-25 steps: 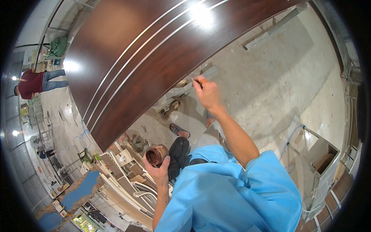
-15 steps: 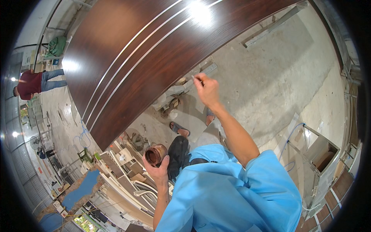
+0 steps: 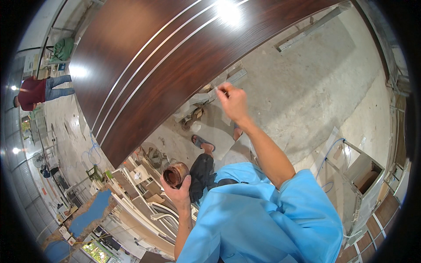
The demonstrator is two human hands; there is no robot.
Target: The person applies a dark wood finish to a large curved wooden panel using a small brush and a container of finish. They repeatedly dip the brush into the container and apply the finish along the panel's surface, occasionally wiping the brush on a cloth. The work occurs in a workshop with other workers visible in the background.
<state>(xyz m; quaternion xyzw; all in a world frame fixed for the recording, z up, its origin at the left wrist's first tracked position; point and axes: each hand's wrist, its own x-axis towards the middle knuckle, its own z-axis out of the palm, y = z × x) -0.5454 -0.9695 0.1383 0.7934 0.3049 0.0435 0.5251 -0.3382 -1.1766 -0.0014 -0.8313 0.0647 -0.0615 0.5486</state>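
Observation:
My left hand (image 3: 179,195) is wrapped round an open jar (image 3: 180,168), its glass smeared reddish brown and its mouth tilted toward me. Out in front, my right hand (image 3: 233,103) hovers near the edge of a large dark brown wood-grain panel (image 3: 162,96), not touching it. Its fingers are pinched together. A small pale tip shows at the fingertips, too little to tell what it belongs to. Three thin silvery strips run along the panel's glossy face.
Long pale trim pieces (image 3: 136,210) lie stacked at lower left. A metal-framed stand (image 3: 362,175) with a blue hose is on the right. Scraps lie on the concrete floor (image 3: 302,83) under the panel's edge. Someone in a dark red shirt (image 3: 33,93) stands at far left.
My right hand has shifted slightly left, still pinched. The jar stays in my left hand, nearly unmoved. The person at far left has moved slightly in the picture.

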